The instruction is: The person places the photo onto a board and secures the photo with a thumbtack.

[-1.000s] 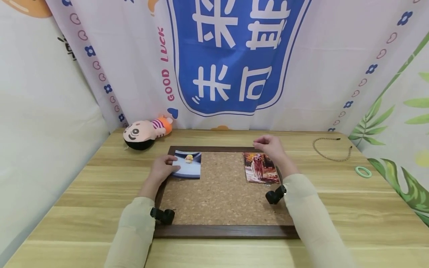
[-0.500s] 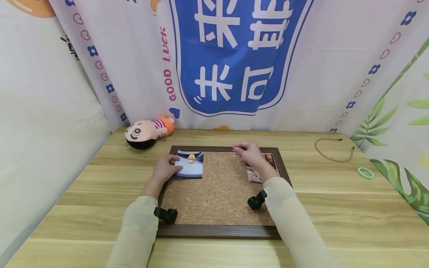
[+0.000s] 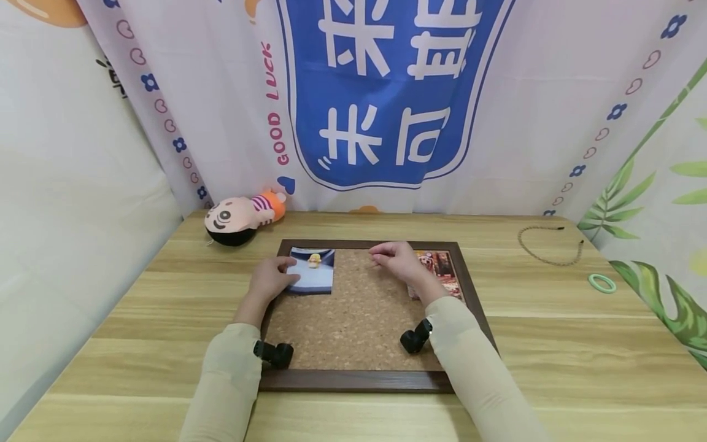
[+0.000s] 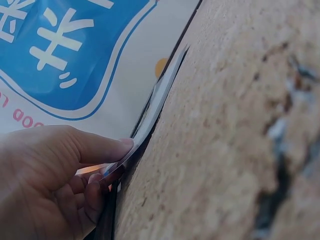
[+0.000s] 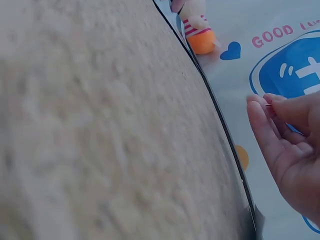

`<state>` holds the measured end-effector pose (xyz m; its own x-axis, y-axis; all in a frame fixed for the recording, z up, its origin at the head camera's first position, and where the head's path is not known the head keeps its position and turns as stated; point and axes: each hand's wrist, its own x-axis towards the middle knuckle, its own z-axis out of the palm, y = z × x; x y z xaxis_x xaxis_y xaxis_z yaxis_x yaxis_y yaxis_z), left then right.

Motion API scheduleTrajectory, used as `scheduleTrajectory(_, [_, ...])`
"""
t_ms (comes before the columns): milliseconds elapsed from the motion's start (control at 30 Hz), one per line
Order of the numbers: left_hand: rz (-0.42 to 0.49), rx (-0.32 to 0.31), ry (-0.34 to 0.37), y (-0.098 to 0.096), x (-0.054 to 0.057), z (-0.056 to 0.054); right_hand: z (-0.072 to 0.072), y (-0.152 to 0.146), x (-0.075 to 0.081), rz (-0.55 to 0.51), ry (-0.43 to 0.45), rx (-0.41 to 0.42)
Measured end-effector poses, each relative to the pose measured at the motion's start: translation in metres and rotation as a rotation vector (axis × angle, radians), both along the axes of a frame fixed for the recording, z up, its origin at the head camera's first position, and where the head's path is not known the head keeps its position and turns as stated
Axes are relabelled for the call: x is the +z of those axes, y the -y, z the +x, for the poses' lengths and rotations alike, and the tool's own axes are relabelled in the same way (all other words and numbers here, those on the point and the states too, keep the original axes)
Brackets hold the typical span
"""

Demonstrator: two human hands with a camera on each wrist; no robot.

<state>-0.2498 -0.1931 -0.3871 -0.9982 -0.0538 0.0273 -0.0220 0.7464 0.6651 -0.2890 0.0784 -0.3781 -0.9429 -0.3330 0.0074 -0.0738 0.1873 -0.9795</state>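
Observation:
A cork board (image 3: 353,334) in a dark wooden frame lies on the table. At its upper left corner is a photo of a small yellow duck (image 3: 313,283). My left hand (image 3: 269,279) pinches that photo's left edge between thumb and fingers; in the left wrist view the photo (image 4: 159,100) curves up from the cork at the held side. Over the board's upper middle, my right hand (image 3: 402,263) has thumb and fingertips together. The right wrist view shows a tiny push pin (image 5: 270,106) between them, mostly hidden. A dog photo (image 3: 448,273) lies at the upper right, partly behind the right hand.
A plush doll (image 3: 243,218) lies at the table's back left. Toward the right are a thin braided headband (image 3: 544,263) and a light green ring (image 3: 601,283). A printed curtain (image 3: 353,123) hangs behind the table's back edge.
My right hand has moved left from above the dog photo to the board's upper middle, fingertips still pinched. The left hand has kept its hold on the duck photo.

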Motion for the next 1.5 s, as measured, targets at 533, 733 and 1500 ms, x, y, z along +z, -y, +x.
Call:
scheduleTrajectory(533, [-0.07, -0.05, 0.039, 0.0, 0.002, 0.002, 0.005, 0.006, -0.003, 0.045, 0.022, 0.006])
scheduleTrajectory(733, [-0.095, -0.069, 0.036, 0.002, 0.001, 0.002, 0.008, 0.006, 0.0, 0.03, 0.011, 0.007])
scheduleTrajectory(1500, [-0.193, -0.085, -0.101, 0.002, 0.0, 0.001, 0.006, 0.005, -0.004, 0.153, 0.008, 0.054])
